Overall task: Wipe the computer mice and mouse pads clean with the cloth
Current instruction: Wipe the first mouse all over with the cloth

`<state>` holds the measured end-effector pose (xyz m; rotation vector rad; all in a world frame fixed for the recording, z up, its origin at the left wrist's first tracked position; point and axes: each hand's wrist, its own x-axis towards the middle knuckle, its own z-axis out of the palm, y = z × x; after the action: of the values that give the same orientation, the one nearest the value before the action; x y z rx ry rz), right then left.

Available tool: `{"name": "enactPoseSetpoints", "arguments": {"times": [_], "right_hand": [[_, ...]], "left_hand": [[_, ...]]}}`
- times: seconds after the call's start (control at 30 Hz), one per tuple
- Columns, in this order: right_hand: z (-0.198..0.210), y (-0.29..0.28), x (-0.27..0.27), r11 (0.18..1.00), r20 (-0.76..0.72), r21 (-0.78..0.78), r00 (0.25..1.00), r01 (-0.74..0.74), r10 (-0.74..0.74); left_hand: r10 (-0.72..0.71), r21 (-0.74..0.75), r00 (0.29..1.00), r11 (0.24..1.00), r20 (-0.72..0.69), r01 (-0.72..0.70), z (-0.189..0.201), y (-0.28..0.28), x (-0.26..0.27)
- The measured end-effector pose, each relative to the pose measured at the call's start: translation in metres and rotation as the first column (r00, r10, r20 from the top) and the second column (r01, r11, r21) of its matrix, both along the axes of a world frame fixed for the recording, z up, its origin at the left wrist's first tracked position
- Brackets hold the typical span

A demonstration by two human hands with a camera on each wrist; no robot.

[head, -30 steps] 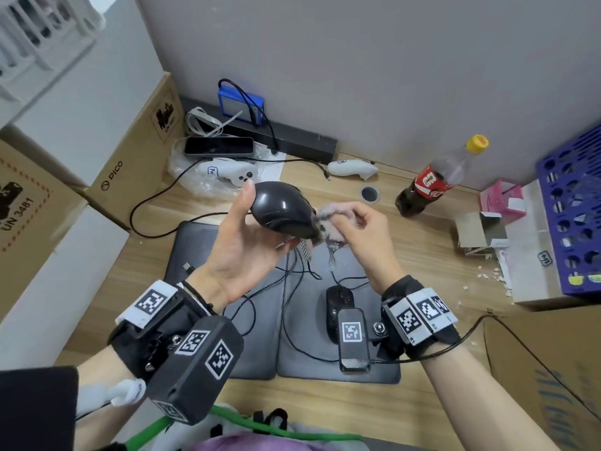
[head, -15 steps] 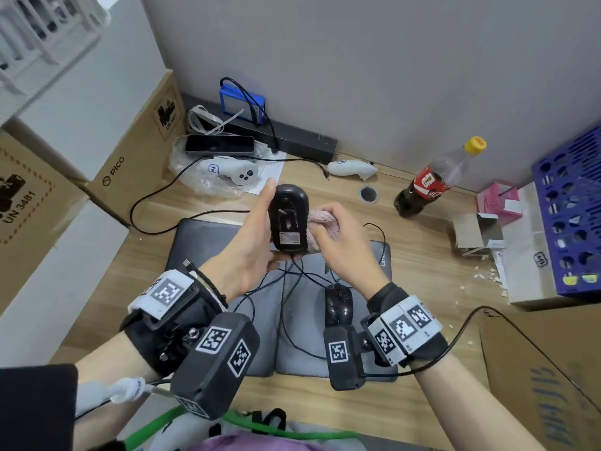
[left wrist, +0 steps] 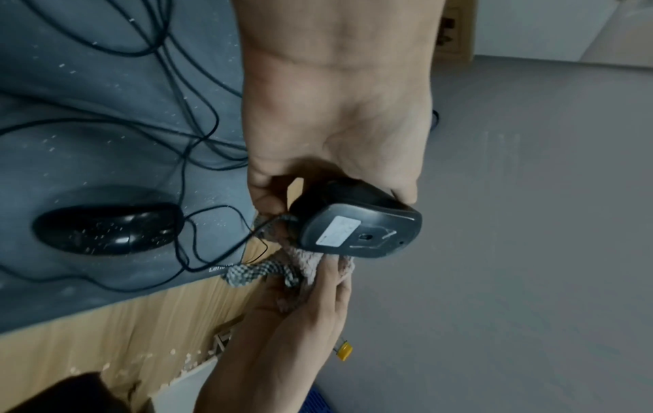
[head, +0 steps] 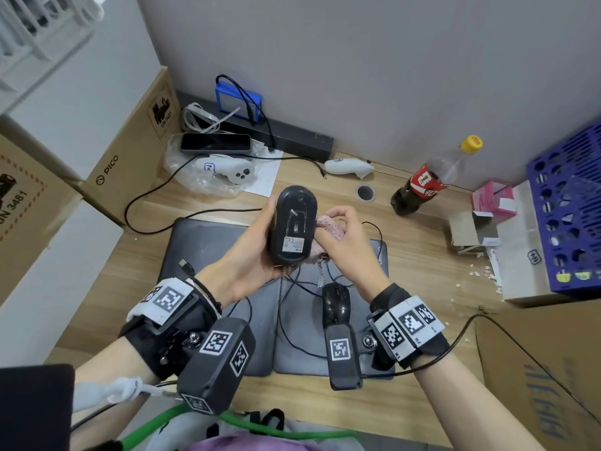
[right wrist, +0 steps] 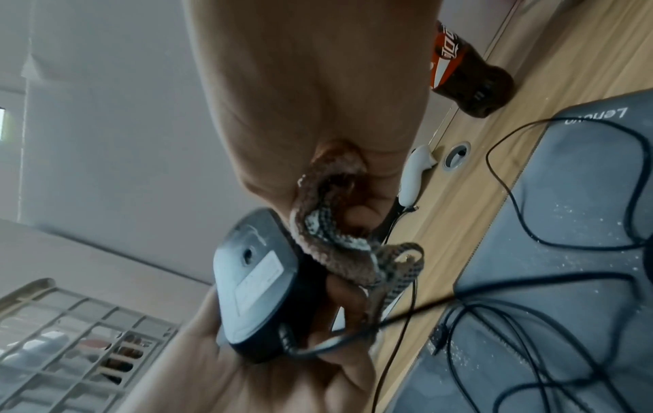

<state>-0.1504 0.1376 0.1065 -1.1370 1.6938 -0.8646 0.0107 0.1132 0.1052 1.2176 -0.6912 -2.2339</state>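
My left hand [head: 257, 245] grips a black wired mouse [head: 294, 224] in the air above the pads, its flat underside with a white label turned up toward me. My right hand [head: 344, 242] holds a bunched pink cloth [head: 325, 237] against the mouse's right side. In the left wrist view the mouse [left wrist: 357, 229] sits between the left hand's fingers, with the cloth [left wrist: 300, 265] under it. The right wrist view shows the cloth [right wrist: 328, 246] pressed beside the mouse [right wrist: 254, 282]. A second black mouse [head: 336, 302] lies on the right of two grey mouse pads [head: 302, 340], speckled with crumbs.
Black cables [head: 292, 307] loop over the pads. A cola bottle [head: 429, 180], white controllers [head: 234, 170], a phone [head: 214, 143] and a black bar line the back wall. Cardboard boxes [head: 130, 157] stand on the left; a blue crate [head: 572, 203] and white box stand on the right.
The left hand turned the mouse from top-up to underside-up and tilted it upright. The right hand's cloth moved from the mouse's front end to its right side.
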Motion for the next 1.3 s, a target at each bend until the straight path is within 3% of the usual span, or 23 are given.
{"name": "enactPoseSetpoints", "arguments": {"times": [0.13,0.2,0.33,0.47,0.57,0.77,0.97,1.03,1.17,1.23,1.3], "right_hand": [[0.014,-0.004,-0.010,0.998,-0.025,-0.063,1.000,0.000,-0.001],[0.022,-0.010,-0.015,0.989,-0.017,-0.138,0.999,0.044,-0.046],[0.035,-0.026,-0.010,0.954,-0.072,-0.289,0.992,0.077,-0.101],[0.036,-0.041,0.013,0.916,-0.273,-0.389,0.962,-0.096,-0.016],[0.027,-0.049,0.024,0.912,-0.383,-0.365,0.923,-0.187,0.037],[0.029,-0.045,0.028,0.909,-0.367,-0.305,0.916,-0.284,0.163],[0.037,-0.029,0.031,0.842,-0.339,-0.252,0.858,-0.478,0.386],[0.038,-0.030,0.025,0.848,-0.336,-0.264,0.867,-0.460,0.366],[0.037,-0.041,0.019,0.904,-0.370,-0.312,0.914,-0.293,0.169],[0.037,-0.038,0.023,0.900,-0.378,-0.300,0.906,-0.316,0.192],[0.038,-0.025,0.026,0.845,-0.378,-0.294,0.866,-0.447,0.327]], "left_hand": [[0.165,0.158,0.973,0.977,-0.160,-0.140,-0.003,-0.001,0.001],[0.177,0.186,0.961,0.973,-0.211,-0.138,-0.004,-0.002,0.002],[0.184,0.194,0.958,0.971,-0.220,-0.141,-0.005,-0.005,0.003],[0.167,0.100,0.974,0.983,-0.152,-0.152,-0.008,-0.006,0.000],[0.184,0.049,0.979,0.982,-0.093,-0.180,-0.009,-0.008,0.000],[0.173,-0.024,0.985,0.985,0.011,-0.173,-0.008,-0.013,0.001],[0.223,-0.006,0.975,0.975,-0.004,-0.223,-0.004,-0.027,0.003],[0.174,-0.016,0.985,0.985,0.012,-0.174,-0.003,-0.025,0.003],[0.090,-0.035,0.996,0.995,0.011,-0.090,-0.001,-0.014,0.000],[0.124,-0.028,0.992,0.992,0.014,-0.123,0.003,-0.013,-0.001],[0.166,-0.024,0.986,0.986,0.009,-0.166,0.004,-0.012,-0.001]]}}
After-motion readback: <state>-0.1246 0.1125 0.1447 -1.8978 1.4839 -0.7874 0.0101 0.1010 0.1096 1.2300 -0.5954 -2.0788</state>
